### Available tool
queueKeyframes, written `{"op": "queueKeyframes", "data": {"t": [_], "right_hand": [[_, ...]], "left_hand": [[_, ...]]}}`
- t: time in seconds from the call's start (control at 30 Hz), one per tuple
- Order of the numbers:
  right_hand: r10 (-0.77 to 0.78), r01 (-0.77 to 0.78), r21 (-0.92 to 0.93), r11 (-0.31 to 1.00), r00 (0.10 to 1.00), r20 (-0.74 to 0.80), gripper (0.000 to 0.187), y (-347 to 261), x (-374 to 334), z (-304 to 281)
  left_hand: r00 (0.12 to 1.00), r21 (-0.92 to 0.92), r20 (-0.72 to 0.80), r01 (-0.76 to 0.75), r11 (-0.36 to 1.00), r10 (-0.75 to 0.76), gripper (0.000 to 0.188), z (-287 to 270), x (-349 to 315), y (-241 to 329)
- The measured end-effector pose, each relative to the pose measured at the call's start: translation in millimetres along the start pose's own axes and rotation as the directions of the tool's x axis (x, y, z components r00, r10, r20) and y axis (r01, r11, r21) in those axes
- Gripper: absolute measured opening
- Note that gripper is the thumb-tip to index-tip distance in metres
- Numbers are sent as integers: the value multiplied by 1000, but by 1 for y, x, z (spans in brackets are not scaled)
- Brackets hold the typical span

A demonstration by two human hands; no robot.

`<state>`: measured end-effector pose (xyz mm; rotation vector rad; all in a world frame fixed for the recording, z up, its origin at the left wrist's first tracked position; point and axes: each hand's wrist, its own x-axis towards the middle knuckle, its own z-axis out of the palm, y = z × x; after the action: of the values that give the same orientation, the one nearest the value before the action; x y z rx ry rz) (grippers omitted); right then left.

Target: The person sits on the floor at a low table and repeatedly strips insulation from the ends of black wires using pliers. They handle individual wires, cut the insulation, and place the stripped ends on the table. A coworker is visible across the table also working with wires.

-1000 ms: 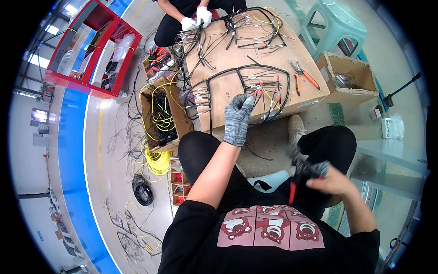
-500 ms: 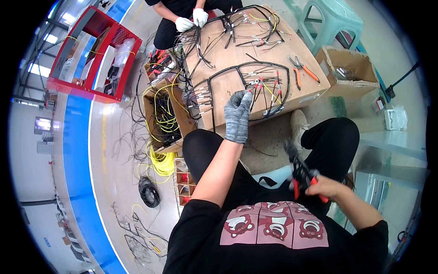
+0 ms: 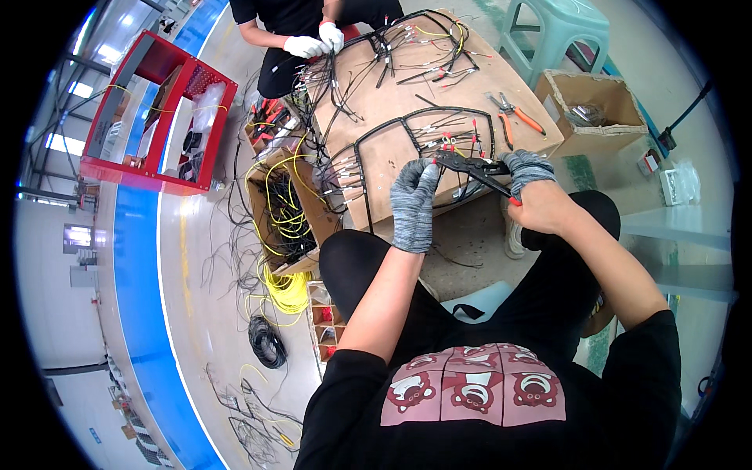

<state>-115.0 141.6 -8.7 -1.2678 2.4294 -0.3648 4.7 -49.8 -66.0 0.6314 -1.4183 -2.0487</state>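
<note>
My left hand, in a grey knit glove, pinches a thin wire end with a red sleeve over the near edge of the wooden board. My right hand, also gloved, is wrapped round the handles of black crimping pliers with red grip ends. The pliers' jaws point left and meet the wire end at my left fingertips; the exact contact is too small to make out. Behind them a black taped wire harness lies on the board, its branches ending in red, white and yellow tips.
Orange-handled pliers lie at the board's right. Across it, a co-worker's white-gloved hands hold another harness's wires. Cardboard boxes stand right and left, beside yellow cable. Behind are a green stool and red rack.
My right hand has risen from near my lap and brought the crimping pliers up to my left fingertips. My left hand stays by the board's edge, still pinching the wire.
</note>
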Motion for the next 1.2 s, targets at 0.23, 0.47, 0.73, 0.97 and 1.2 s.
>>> {"op": "queueKeyframes", "data": {"t": [0.23,0.47,0.73,0.97,1.2], "right_hand": [[-219,208,-93,974,967,-130,60,-7,9,-13],[-227,215,-153,965,971,-68,59,-1,13,-17],[-210,191,-142,971,968,-138,50,-5,23,-25],[-156,151,-39,988,953,-260,33,1,31,-2],[-106,107,26,994,993,-47,30,-1,35,3]], "left_hand": [[999,17,15,31,999,-31,8,-2,-4,6],[999,6,35,9,1000,-10,8,-1,-4,7],[995,63,41,-95,994,92,10,2,-1,3],[1000,-33,2,-23,999,23,11,-4,8,-12],[995,42,68,-75,996,72,1,-7,6,-7]]}}
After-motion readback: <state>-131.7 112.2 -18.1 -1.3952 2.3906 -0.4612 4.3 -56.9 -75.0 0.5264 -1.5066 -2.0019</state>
